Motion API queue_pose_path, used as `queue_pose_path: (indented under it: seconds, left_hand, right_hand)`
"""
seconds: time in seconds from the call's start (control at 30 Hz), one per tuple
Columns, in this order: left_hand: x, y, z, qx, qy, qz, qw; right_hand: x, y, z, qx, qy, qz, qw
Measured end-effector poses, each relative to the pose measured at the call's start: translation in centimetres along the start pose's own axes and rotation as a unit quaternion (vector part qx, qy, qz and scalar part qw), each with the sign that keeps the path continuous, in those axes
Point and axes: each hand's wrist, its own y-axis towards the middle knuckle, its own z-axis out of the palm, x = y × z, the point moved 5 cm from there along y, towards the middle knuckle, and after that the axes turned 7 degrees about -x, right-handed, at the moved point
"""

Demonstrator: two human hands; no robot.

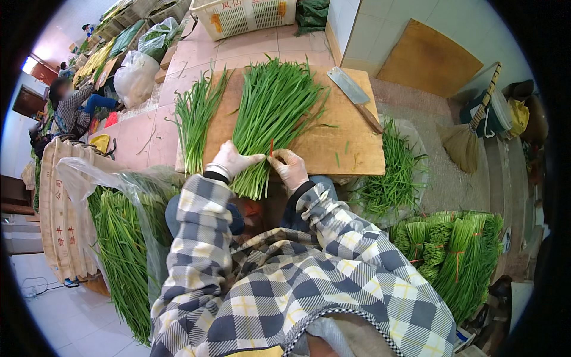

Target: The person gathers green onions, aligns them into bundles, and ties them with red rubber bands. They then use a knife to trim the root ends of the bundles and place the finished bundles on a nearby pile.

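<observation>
A large bunch of green garlic chives [274, 102] lies on a wooden board [330, 149], its pale stem ends over the near edge. My gloved left hand [232, 159] is closed around the bunch's left side near the stems, thumb across the top. In my gloved right hand [289, 167], at the bunch's right side, a thin red tie [271, 147] is pinched between thumb and fingers. A smaller bunch of chives [196, 120] lies on the board's left part. Toward the back right of the board rests a cleaver [352, 91] with a wooden handle.
Loose chives [388, 178] lie on plastic right of the board, with tied chive bundles [459, 254] nearer me. Plastic-wrapped chives [125, 232] stand at left. A white crate [245, 18] is beyond, a broom [468, 134] at right. Another person [73, 105] sits far left.
</observation>
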Motion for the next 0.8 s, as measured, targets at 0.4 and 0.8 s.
queue_pose_path:
  seconds: [0.4, 0.8]
  left_hand:
    - [0.9, 0.5, 1.4, -0.036, 0.023, -0.003, 0.999]
    - [-1.6, -0.6, 2.3, -0.029, 0.014, -0.031, 0.999]
  right_hand:
    - [4.7, 2.3, 0.4, 0.005, -0.051, -0.179, 0.983]
    - [7.1, 7.1, 4.8, 0.194, -0.109, -0.424, 0.878]
